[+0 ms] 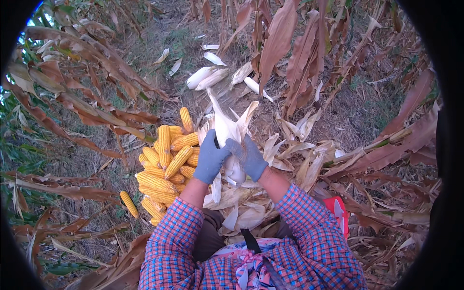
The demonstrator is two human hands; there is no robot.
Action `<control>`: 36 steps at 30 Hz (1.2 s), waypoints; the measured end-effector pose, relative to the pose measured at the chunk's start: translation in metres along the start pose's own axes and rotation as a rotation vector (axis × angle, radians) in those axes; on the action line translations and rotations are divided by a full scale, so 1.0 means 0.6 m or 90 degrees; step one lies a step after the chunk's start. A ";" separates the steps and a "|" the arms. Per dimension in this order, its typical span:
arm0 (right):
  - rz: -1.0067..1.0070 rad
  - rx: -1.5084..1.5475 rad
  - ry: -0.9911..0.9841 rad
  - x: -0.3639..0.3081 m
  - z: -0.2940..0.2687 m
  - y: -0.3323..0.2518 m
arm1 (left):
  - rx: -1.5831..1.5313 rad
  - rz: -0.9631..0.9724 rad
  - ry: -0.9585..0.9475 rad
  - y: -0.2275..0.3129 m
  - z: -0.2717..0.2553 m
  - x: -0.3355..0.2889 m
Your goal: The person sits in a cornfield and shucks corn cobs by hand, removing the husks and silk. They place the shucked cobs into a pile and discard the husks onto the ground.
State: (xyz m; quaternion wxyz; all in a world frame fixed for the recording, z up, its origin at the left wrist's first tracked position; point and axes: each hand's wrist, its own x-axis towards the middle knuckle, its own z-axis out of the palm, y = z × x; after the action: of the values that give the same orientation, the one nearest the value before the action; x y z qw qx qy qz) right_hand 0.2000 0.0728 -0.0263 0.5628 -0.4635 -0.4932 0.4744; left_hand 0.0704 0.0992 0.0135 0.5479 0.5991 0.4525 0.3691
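Note:
Both hands wear grey gloves and meet in front of me around an ear of corn in pale husk [225, 126]. My left hand [210, 157] is closed on its left side, and my right hand [247, 155] grips it from the right. Husk leaves stick up and spread above my fingers, with more pale husk hanging below. The kernels of this ear are hidden. Close by on the left lies a heap of bare yellow corn cobs [166, 164], with a single cob [129, 204] apart from it.
Several unhusked ears [200, 77] lie on the ground ahead. Stripped husks [246, 205] are piled below my hands and to the right. Dry corn stalks and leaves [302, 53] stand around. A red object [337, 215] rests by my right side.

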 end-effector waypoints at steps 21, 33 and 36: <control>0.297 0.403 -0.119 0.029 -0.032 0.000 | -0.412 -0.053 -0.008 0.013 0.002 -0.014; 0.230 0.786 -0.050 0.030 -0.008 0.003 | -0.617 -0.007 0.398 -0.067 -0.151 0.049; 0.188 0.730 -0.281 -0.001 0.026 -0.009 | -0.592 -0.039 0.508 -0.068 -0.198 0.047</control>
State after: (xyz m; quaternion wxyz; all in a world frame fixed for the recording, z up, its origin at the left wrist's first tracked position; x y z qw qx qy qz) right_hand 0.1846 0.0722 -0.0197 0.5356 -0.0430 -0.1960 0.8203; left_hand -0.0376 0.1637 -0.0133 0.5505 0.0994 0.4315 0.7078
